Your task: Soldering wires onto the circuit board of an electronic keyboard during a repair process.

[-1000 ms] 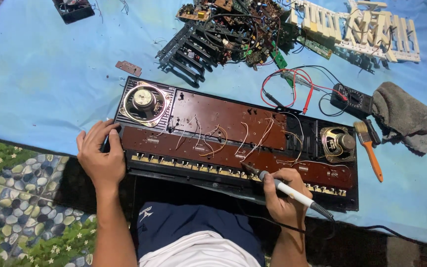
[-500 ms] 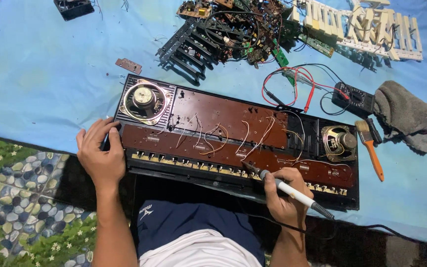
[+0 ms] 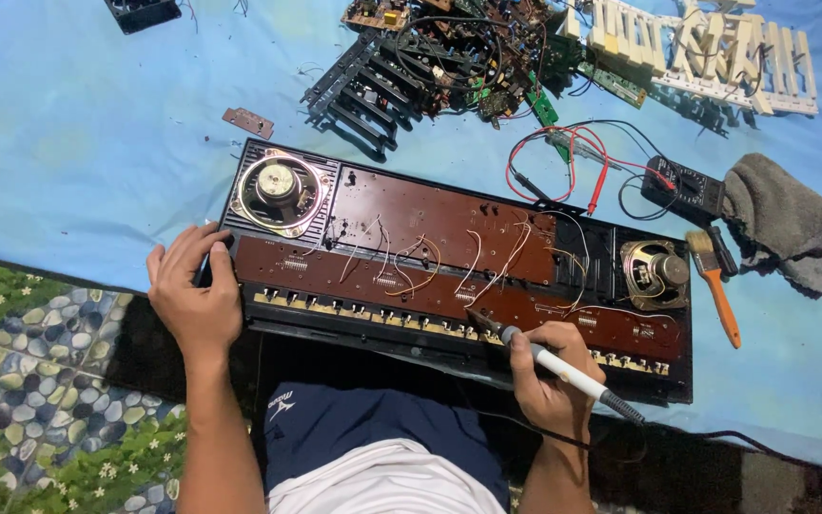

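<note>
On brown board [image 3: 449, 224]: white soldering iron [image 3: 563, 366], right hand [image 3: 549, 381].

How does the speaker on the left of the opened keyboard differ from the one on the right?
The left speaker looks larger than the right speaker. The left speaker has a pale silvery centre; the right speaker looks darker. The left speaker sits at the far corner by the left hand; the right speaker sits nearer the orange brush. Both are round, cone down, in the keyboard case.

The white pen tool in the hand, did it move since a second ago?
Hardly. The right hand keeps holding the soldering iron with its tip on the brown circuit board. The left hand stays on the keyboard case's left end. Nothing was picked up or let go.
</note>
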